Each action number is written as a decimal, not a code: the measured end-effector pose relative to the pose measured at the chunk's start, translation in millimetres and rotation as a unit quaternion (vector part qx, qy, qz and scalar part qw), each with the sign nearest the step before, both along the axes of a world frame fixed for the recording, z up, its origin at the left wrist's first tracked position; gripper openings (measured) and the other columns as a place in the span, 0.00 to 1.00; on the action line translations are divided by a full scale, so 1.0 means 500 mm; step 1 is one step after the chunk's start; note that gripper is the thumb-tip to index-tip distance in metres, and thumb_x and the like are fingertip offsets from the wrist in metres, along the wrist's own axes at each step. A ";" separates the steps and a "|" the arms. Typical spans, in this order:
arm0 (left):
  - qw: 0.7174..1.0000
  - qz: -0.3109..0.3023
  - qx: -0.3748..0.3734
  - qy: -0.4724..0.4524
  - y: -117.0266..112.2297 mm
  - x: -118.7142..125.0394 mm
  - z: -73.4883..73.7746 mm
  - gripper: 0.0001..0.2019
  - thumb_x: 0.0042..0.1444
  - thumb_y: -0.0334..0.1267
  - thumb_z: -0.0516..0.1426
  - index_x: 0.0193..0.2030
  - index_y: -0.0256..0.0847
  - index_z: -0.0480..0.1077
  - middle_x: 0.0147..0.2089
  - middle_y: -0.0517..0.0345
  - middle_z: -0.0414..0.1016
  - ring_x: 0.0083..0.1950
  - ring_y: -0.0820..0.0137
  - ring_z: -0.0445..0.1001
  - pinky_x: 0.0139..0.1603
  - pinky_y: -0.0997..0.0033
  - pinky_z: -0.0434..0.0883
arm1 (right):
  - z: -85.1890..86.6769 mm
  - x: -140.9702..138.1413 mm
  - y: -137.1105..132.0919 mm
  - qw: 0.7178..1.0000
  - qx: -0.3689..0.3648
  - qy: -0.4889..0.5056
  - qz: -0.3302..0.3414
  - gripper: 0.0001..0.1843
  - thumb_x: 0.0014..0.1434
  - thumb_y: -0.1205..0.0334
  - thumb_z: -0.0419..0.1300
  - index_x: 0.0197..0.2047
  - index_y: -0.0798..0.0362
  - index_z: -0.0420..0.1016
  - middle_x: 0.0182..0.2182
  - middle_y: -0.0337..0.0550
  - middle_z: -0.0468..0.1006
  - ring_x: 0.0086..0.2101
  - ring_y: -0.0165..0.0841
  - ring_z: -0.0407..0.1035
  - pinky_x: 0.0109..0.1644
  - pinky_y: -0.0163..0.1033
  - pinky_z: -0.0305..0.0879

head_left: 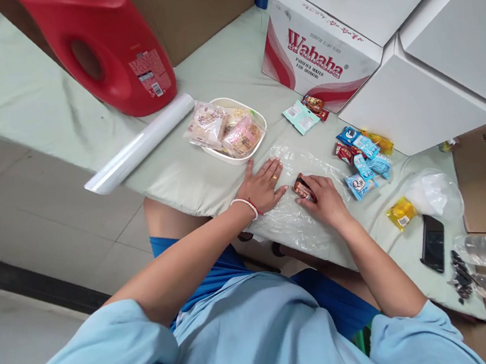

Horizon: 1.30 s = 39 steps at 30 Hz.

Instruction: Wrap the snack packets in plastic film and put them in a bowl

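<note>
My left hand (265, 185) lies flat with its fingers spread on the left part of a sheet of clear plastic film (295, 228). Over the middle of the film, my right hand (327, 198) grips a small brown-red snack packet (304, 189) between thumb and fingers. Beyond my left hand stands a white oval bowl (239, 160) with several wrapped snacks (209, 126) in it. To the right of the film is a pile of small blue, red and yellow packets (361, 152). A pale green packet (301, 117) lies farther back, against brown ones.
A roll of clear film (141, 144) lies left of the bowl, near a red jug (122, 61). A Wahaha carton (316, 55) stands behind. On the right are a yellow packet (401, 214), a phone (433, 243) and plastic bottles (482, 250).
</note>
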State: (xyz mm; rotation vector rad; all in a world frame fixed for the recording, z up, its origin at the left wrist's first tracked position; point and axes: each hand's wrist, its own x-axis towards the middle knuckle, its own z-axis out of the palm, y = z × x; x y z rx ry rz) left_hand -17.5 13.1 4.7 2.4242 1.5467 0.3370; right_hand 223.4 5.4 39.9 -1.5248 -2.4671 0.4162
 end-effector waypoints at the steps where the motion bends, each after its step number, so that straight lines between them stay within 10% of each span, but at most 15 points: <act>1: 1.000 0.002 0.003 0.000 0.000 0.000 -0.002 0.33 0.73 0.53 0.41 0.79 0.39 0.51 0.81 0.47 0.48 0.81 0.56 0.49 0.79 0.34 0.33 | -0.006 0.004 -0.003 1.000 0.006 -0.003 -0.003 0.31 0.66 0.50 0.61 0.70 0.48 0.69 0.61 0.54 0.75 0.58 0.53 0.66 0.63 0.58 0.66; 16: 1.000 0.001 0.022 -0.004 -0.001 -0.001 -0.006 0.33 0.73 0.52 0.42 0.79 0.39 0.52 0.81 0.46 0.49 0.81 0.54 0.50 0.79 0.32 0.35 | 0.006 0.012 0.052 0.996 -0.039 0.073 0.034 0.23 0.67 0.46 0.60 0.60 0.48 0.79 0.55 0.51 0.80 0.55 0.48 0.72 0.62 0.54 0.67; 24: 1.000 -0.002 0.018 0.000 -0.001 -0.003 -0.005 0.33 0.73 0.53 0.42 0.78 0.37 0.52 0.80 0.45 0.50 0.80 0.55 0.51 0.79 0.32 0.36 | 0.040 0.040 0.386 0.987 0.026 -0.048 -0.148 0.22 0.66 0.62 0.58 0.61 0.58 0.76 0.56 0.59 0.79 0.56 0.51 0.72 0.64 0.57 0.64; 29: 1.000 -0.004 0.014 0.006 0.000 -0.005 -0.003 0.33 0.73 0.53 0.42 0.78 0.39 0.52 0.81 0.47 0.49 0.81 0.56 0.51 0.79 0.33 0.38 | 0.019 -0.005 0.548 0.993 0.024 -0.047 -0.110 0.33 0.67 0.67 0.56 0.73 0.65 0.59 0.70 0.59 0.63 0.66 0.43 0.57 0.73 0.53 0.48; 39: 1.000 -0.001 0.012 0.004 0.000 -0.005 -0.003 0.33 0.74 0.54 0.41 0.78 0.39 0.52 0.81 0.47 0.50 0.81 0.57 0.51 0.79 0.33 0.37 | 0.011 0.043 0.446 0.971 0.020 0.148 -0.185 0.22 0.65 0.59 0.59 0.60 0.54 0.75 0.56 0.51 0.79 0.54 0.41 0.68 0.67 0.51 0.56</act>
